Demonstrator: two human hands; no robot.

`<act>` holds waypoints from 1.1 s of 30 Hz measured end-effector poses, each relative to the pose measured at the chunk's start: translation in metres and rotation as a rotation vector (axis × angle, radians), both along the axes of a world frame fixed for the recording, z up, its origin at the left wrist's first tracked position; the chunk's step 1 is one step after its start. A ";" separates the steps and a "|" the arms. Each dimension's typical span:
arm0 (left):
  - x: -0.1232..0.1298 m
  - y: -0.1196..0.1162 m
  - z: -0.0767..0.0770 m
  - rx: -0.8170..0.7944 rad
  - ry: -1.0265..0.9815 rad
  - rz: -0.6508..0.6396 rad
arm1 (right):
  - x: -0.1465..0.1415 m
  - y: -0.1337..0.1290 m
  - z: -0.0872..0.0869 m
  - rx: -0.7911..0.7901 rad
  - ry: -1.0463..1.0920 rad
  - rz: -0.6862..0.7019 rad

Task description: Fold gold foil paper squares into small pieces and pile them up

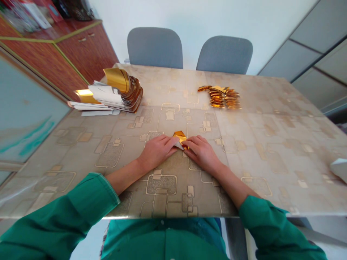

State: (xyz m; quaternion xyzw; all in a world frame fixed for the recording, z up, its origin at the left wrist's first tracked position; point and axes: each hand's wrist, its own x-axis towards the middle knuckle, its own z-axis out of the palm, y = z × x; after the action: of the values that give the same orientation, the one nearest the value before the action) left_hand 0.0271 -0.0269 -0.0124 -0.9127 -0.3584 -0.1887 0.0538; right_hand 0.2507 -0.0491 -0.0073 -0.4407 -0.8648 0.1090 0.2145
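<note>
A small piece of gold foil paper [180,135], partly folded with a white underside showing, lies on the table between my hands. My left hand [158,150] has its fingers together on the paper's left edge. From the right, my right hand [200,151] pinches the paper's right side with thumb and index finger. The fingertips of both hands nearly meet at the paper's lower part.
The patterned tablecloth [162,184] covers a wide table. A stack of gold and white paper sheets [119,92] sits at the back left. Folded gold pieces [223,97] lie in rows at the back right. Two grey chairs [155,47] stand behind; a white object [339,169] is at the right edge.
</note>
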 end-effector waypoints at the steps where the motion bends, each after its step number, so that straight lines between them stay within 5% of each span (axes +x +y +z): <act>1: 0.001 0.000 0.001 -0.006 -0.002 0.010 | -0.001 0.000 -0.001 0.009 -0.001 -0.006; 10: -0.001 0.000 -0.005 0.128 -0.025 -0.052 | -0.004 -0.004 -0.002 0.061 0.010 -0.024; 20: -0.008 -0.013 0.008 0.270 -0.144 0.008 | -0.002 -0.008 0.005 0.111 -0.019 -0.091; 33: 0.000 -0.002 0.001 0.217 -0.166 -0.069 | -0.002 -0.012 0.008 0.134 -0.044 0.016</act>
State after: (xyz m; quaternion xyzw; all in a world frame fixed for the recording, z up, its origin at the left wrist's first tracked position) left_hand 0.0269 -0.0290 -0.0116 -0.8946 -0.3075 -0.3030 0.1156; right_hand 0.2488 -0.0608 0.0006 -0.4209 -0.8781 0.0429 0.2234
